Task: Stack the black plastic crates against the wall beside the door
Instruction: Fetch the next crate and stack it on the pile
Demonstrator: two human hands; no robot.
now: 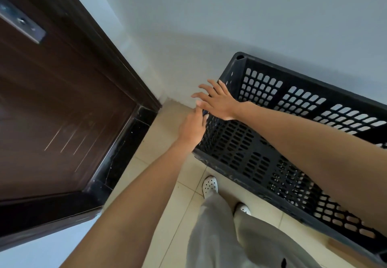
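Note:
A black plastic crate [261, 154] with perforated walls stands against the pale wall [209, 26], to the right of the dark wooden door [52, 110]. My left hand [193, 128] touches the crate's left end wall, its fingers hidden behind my right hand. Above that end hovers my right hand [217, 102], fingers spread and straight, holding nothing. Whether other crates sit under this one is hidden.
The dark door frame [125, 142] runs down to the tiled floor [163, 163] left of the crate. My feet in white perforated shoes [210, 186] stand close to the crate's near side. A narrow strip of floor separates the crate and the door frame.

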